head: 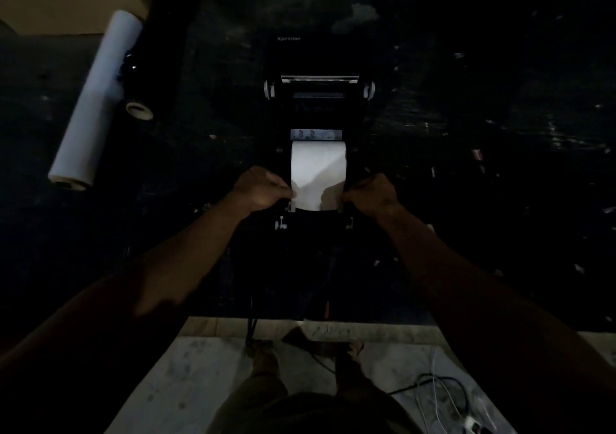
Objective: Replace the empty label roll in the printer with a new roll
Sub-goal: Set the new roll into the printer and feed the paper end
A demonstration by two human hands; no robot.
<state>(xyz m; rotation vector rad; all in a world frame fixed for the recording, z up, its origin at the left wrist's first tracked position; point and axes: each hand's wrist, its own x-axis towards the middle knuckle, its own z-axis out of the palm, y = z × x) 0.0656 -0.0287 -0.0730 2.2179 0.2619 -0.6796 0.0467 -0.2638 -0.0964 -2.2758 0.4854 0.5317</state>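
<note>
A black label printer (318, 100) stands open on the dark table, its lid tipped back with a brand name on it. A white label roll (318, 163) lies in the printer's bay, and its paper end (308, 196) runs toward me. My left hand (261, 188) pinches the left edge of that paper. My right hand (371, 195) is closed at the paper's right edge, beside the printer's side. A small empty roll core (139, 109) lies on the table at the left.
A long white paper roll (95, 100) lies slanted at the far left, beside a cardboard box (66, 0). Cables (440, 397) trail on the pale floor below the table's near edge. Small scraps dot the dark tabletop at the right.
</note>
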